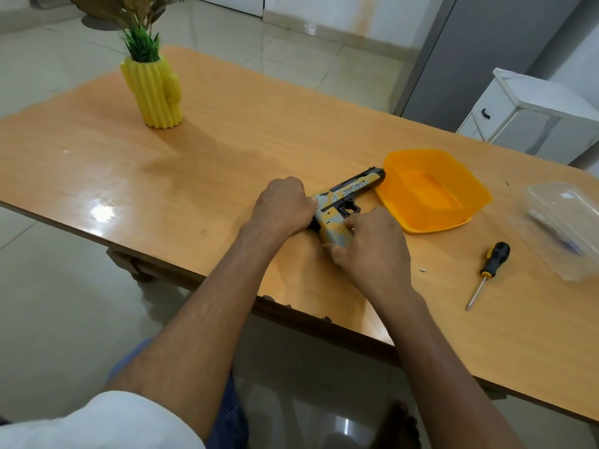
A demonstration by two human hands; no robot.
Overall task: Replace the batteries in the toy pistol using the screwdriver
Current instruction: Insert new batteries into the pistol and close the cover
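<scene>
Both hands are on the pistol (343, 202), which lies flat on the bench (227, 150) near its front edge.

Right hand (369, 251): fingers curled round the butt end of the pistol grip, thumb side on the grip's upper face. Looks like it's working the battery cover there, though the hand hides the cover itself, so I can't tell if it's open or still screwed.

Left hand (282, 209): fisted over the rear of the slide, clamping the pistol down against the bench.

Pistol long axis: barrel runs away from the hands, up and to the right, muzzle almost touching the orange tray (434, 192). Grip points back toward the right hand.

Screwdriver (489, 270): loose on the bench, off to the right of the right hand and well apart from it. Handle is the far end, tip points back toward the bench's front edge. The right hand is clearly the nearer one, so that's the hand to fetch it while the left keeps the pistol pinned. Approach from the left onto the black and yellow handle.

Past the screwdriver, further right: clear plastic box (564, 222), contents too blurred to identify.

Far left of the left hand, well back: yellow cactus vase (155, 92).
</scene>
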